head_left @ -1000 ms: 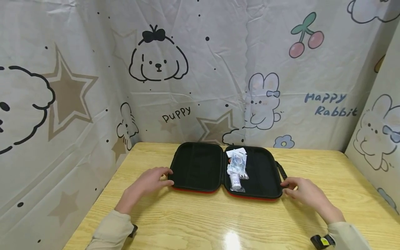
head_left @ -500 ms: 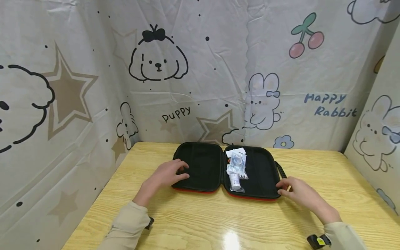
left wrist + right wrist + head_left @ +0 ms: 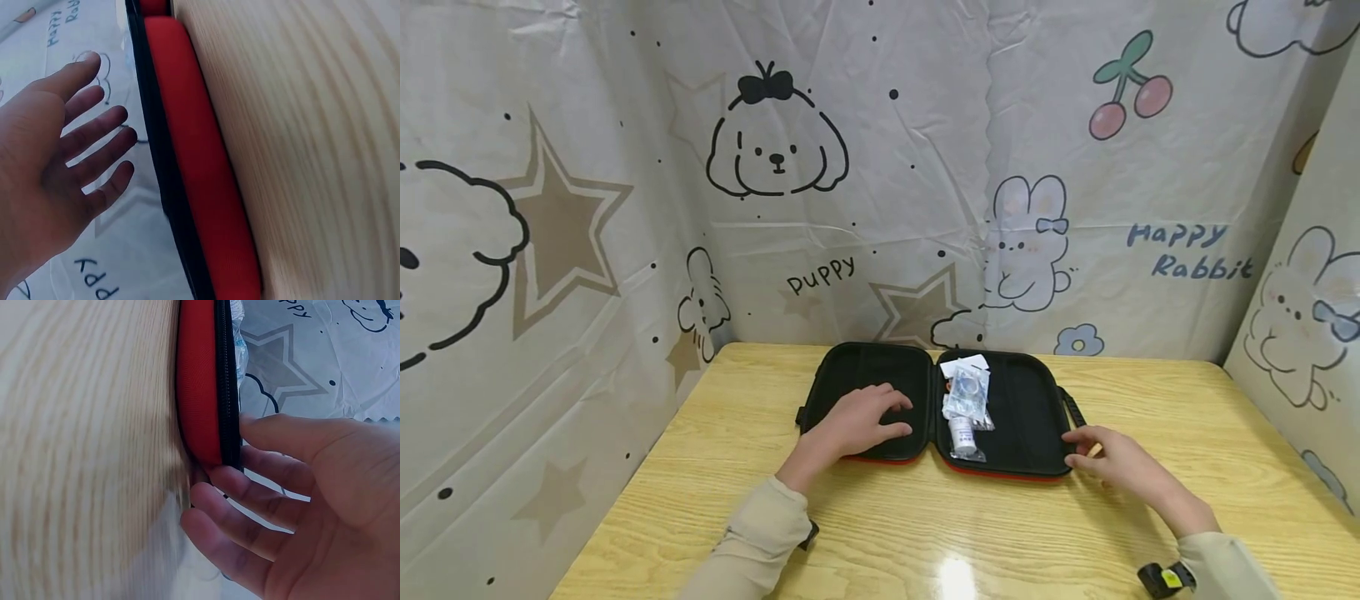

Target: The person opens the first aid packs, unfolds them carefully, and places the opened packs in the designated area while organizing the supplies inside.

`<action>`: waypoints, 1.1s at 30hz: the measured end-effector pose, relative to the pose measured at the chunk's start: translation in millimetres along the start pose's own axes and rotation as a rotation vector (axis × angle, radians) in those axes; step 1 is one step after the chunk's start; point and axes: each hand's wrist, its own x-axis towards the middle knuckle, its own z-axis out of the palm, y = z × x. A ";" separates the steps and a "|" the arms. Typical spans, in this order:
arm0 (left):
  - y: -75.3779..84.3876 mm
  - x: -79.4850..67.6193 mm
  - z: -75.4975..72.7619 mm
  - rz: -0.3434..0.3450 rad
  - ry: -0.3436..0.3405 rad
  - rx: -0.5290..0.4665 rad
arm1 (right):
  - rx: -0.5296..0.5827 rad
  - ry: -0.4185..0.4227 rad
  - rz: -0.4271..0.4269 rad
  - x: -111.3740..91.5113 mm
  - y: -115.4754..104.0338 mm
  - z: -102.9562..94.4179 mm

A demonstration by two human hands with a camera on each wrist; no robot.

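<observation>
A black zip case with a red outside (image 3: pixel 1030 417) lies unfolded flat on the table, its two halves side by side. My left hand (image 3: pixel 857 421) hovers over the left half; in the left wrist view its fingers (image 3: pixel 100 134) are spread and hold nothing. At the right half's front right corner my right hand (image 3: pixel 1112 462) grips the case edge, thumb on the rim and fingers against the red side (image 3: pixel 199 381). Clear plastic packets (image 3: pixel 967 392) and a small white bottle (image 3: pixel 962 435) in a clear bag lie in the right half, beside the hinge.
A black strap loop (image 3: pixel 1072 408) sticks out from the case's right side. Around the case spreads the light wooden table (image 3: pixel 887 533). A printed cloth (image 3: pixel 917 167) hangs behind the table and along both sides.
My left hand has let go of the case's left edge and moved right, over the left half. My right hand stays at the right edge, with only a slight shift. The packets stay put.
</observation>
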 end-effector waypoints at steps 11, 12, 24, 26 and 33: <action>25.8 28.3 14.8 0.047 -0.019 0.018 | 0.040 -0.018 0.032 -0.1 -1.5 -2.3; 28.8 30.8 15.8 0.054 -0.021 0.023 | 0.044 -0.017 0.035 -0.4 -1.6 -2.3; 53.5 45.8 28.7 0.089 -0.040 0.131 | 0.043 -0.007 0.026 -1.6 -0.1 -1.4; 54.0 45.8 30.9 0.082 -0.053 0.147 | 0.041 -0.010 0.029 -1.7 -0.1 -1.5; 52.2 44.6 36.5 0.068 -0.065 0.171 | 0.039 -0.004 0.020 -2.5 0.2 -1.3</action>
